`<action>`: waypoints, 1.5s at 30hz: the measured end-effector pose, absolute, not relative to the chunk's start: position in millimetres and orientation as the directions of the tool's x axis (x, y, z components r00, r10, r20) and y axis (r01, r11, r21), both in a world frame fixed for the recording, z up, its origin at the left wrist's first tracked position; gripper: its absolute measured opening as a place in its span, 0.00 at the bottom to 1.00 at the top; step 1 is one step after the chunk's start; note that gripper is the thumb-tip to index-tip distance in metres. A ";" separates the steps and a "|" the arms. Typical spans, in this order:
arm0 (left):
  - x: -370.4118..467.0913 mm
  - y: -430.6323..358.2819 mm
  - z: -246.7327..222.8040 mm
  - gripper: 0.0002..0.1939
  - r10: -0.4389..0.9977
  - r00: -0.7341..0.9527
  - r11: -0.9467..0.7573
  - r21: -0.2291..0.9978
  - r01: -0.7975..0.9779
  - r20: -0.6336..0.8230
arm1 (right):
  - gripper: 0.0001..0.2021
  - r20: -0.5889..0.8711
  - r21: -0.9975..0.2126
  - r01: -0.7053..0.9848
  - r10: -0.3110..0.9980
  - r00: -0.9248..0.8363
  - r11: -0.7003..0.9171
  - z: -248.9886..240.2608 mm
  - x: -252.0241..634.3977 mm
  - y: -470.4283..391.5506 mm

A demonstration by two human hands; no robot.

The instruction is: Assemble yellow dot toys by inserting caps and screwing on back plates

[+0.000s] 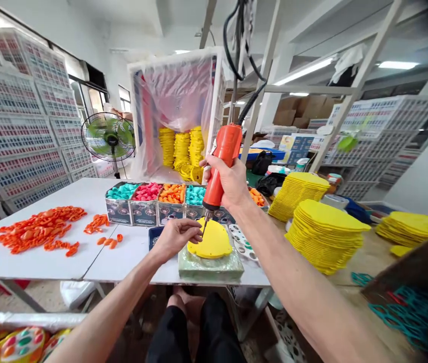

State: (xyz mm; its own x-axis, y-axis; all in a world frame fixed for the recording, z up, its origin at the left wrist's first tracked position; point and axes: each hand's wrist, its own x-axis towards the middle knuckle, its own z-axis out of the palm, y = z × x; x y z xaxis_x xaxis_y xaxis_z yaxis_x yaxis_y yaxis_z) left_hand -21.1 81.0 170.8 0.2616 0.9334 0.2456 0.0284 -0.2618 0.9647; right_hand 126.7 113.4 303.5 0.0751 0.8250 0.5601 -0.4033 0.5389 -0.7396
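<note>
My right hand point(231, 184) is wrapped round an orange electric screwdriver point(224, 143), which points down and hangs from a black cable. Its bit reaches the near side of a yellow plastic plate point(212, 242). Beside the bit tip, the thumb and fingers of my left hand point(179, 234) are pinched together; whatever they hold is too small to make out. The plate lies flat on a green, plastic-wrapped block point(211, 269) at the table's front edge. Just left of the plate sits a dark blue tray point(154, 235), partly hidden by my left hand.
Behind the block, a row of bins point(145, 212) holds turquoise, pink and orange parts. Orange pieces point(40, 229) lie at left. Stacks of yellow plates point(325, 237) stand at right, near a white plate with holes point(242, 242). A fan point(110, 138) stands beyond the table.
</note>
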 end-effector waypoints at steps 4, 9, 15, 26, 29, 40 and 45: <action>-31.4 75.5 166.9 0.12 0.927 0.258 -0.282 0.959 -0.002 0.273 | 0.15 0.546 -0.757 -0.385 0.835 0.071 0.528 304.1 109.3 110.2; -48.8 70.5 159.5 0.12 0.930 0.228 -0.293 0.956 -0.019 0.290 | 0.15 0.543 -0.763 -0.377 0.837 0.066 0.525 303.0 92.1 109.9; -78.0 60.4 134.7 0.16 0.953 0.152 -0.264 0.964 -0.019 0.264 | 0.16 0.515 -0.780 -0.346 0.849 0.120 0.522 302.0 89.3 110.0; -96.2 64.9 76.2 0.14 0.986 0.089 -0.148 0.988 0.042 0.144 | 0.18 0.465 -0.841 -0.205 0.863 0.199 0.501 278.8 133.0 130.7; -97.9 88.8 86.2 0.14 0.982 0.066 -0.184 0.978 0.095 0.178 | 0.19 0.465 -0.860 -0.139 0.866 0.185 0.492 273.5 146.7 138.3; -86.8 221.1 163.5 0.11 0.931 0.039 -0.351 0.865 0.358 0.362 | 0.21 0.439 -0.889 -0.059 0.882 0.172 0.454 264.5 177.3 164.5; -82.3 248.2 162.0 0.13 0.927 0.062 -0.366 0.851 0.377 0.370 | 0.21 0.406 -0.903 -0.097 0.904 0.135 0.419 262.7 190.0 158.4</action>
State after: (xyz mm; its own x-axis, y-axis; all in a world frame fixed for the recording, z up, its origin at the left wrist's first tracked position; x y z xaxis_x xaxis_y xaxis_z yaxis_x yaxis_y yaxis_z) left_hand -82.3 248.2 162.0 0.0624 0.9268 0.3704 0.3767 -0.3655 0.8511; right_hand 190.0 158.4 262.7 0.1350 0.9040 0.4056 -0.0969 0.4195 -0.9026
